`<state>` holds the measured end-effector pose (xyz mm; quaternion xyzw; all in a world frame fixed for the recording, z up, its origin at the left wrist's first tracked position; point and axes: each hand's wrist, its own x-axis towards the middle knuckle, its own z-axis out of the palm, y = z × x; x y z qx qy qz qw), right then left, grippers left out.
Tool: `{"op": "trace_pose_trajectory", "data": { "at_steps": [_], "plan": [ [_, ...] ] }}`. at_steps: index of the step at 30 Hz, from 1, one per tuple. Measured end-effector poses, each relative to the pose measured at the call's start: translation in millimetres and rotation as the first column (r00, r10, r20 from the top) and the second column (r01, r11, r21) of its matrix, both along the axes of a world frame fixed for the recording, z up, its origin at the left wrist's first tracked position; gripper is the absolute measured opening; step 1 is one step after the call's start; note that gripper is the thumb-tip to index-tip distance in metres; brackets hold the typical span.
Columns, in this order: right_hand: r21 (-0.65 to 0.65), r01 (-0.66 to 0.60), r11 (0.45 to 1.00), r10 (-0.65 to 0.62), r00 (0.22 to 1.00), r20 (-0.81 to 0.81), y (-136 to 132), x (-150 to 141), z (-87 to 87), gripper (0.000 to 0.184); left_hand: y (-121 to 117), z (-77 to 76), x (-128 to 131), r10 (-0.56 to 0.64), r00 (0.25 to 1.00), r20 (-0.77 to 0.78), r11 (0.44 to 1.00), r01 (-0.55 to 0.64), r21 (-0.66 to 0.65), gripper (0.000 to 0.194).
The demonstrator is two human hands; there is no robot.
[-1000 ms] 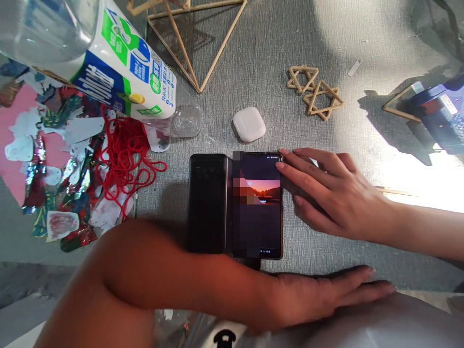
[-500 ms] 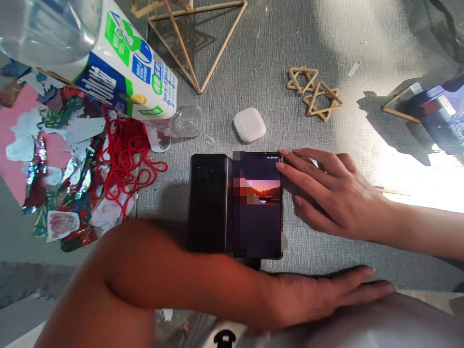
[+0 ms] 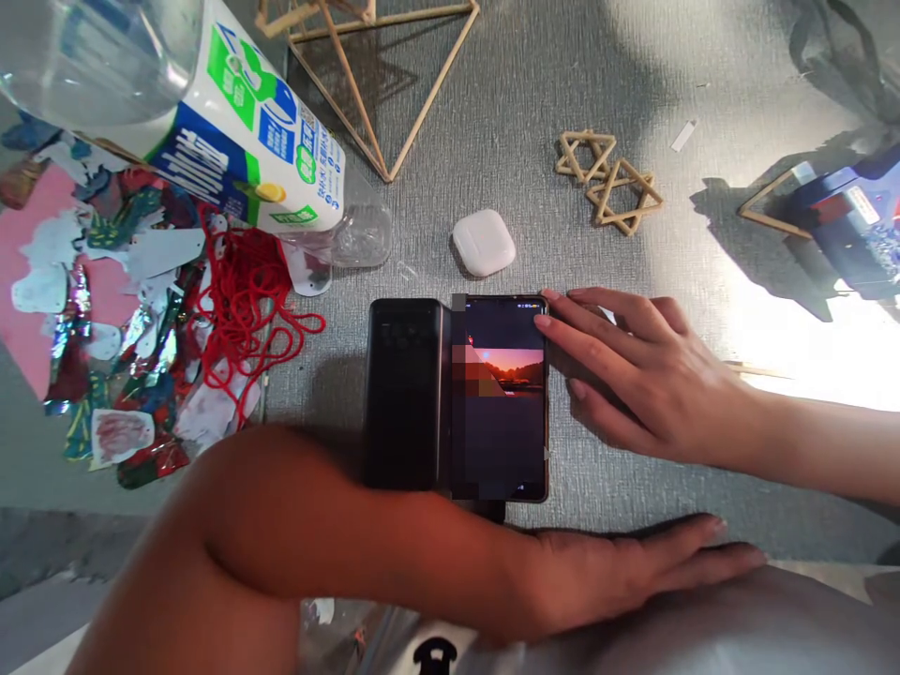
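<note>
A phone (image 3: 507,441) lies flat, lit up with a sunset picture across the middle of its dark screen; part of it is pixelated. Against its left side is a black slab-like device (image 3: 403,403), perhaps a power bank. My right hand (image 3: 633,370) rests on the cloth with fingers stretched out, two fingertips touching the phone's upper right edge. My left forearm lies along the table's near edge, below both devices. At its end my left hand (image 3: 619,572) lies loosely with fingers extended, holding nothing. A white earbud case (image 3: 485,243) sits just above the phone.
A large clear bottle (image 3: 267,159) lies at the upper left, beside red string (image 3: 246,309) and foil and paper scraps (image 3: 105,337). Wooden stick frames (image 3: 432,103) and small stick stars (image 3: 624,195) stand farther back. A blue object (image 3: 850,220) is at the right.
The picture on the phone's screen looks slightly different around its edges. Both hands and the objects stay where they were.
</note>
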<state>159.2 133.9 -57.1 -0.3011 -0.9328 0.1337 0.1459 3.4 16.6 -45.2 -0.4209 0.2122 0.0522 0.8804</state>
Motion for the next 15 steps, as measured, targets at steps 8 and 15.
{"op": "trace_pose_trajectory", "data": {
  "at_steps": [8, 15],
  "plan": [
    [0.021, 0.004, 1.0, -0.004, 1.0, -0.002, 0.0, 0.2, -0.5, 0.066, -4.9, -7.0, -4.5, 0.328, 0.93, -0.165, 0.113, -0.212, -0.971, 0.087],
    [0.008, 0.006, 1.0, -0.006, 1.0, -0.006, -0.6, 0.3, -1.0, 0.073, -7.6, -11.0, -2.1, 0.038, 0.999, 0.005, 0.566, -0.025, 0.824, 0.074]
  ]
}}
